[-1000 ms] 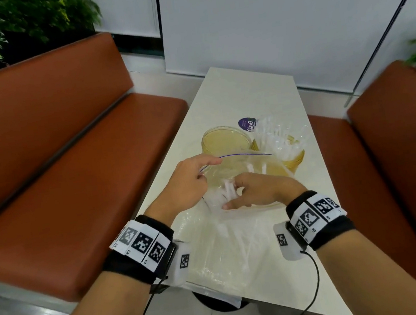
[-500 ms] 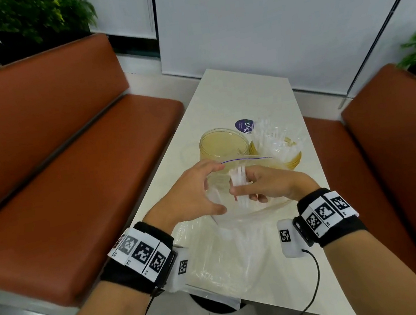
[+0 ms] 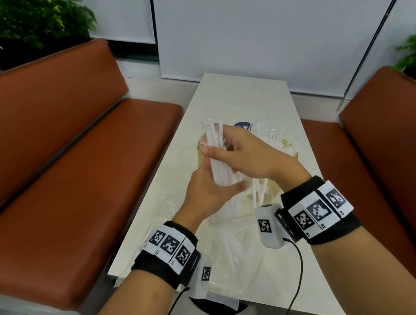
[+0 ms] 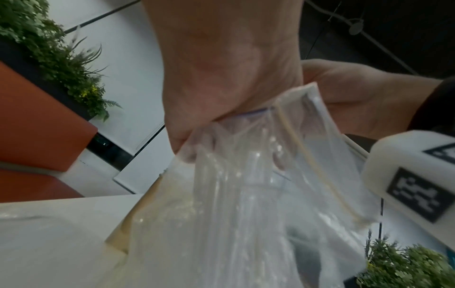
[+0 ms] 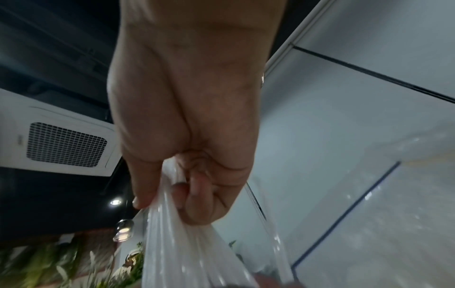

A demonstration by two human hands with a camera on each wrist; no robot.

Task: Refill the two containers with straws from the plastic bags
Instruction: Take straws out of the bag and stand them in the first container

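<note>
right hand (image 3: 251,155) has lifted straws (image 3: 218,153) from bag (image 3: 242,248), now above container (image 3: 201,155)

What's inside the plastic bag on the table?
White straws show through the clear plastic bag. How many are left is hidden by the crinkled plastic and both wrists.

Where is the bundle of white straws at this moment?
In the head view, the bundle of straws is gripped in the right hand at mid-table, raised above the plastic bag whose mouth the left hand holds.
</note>
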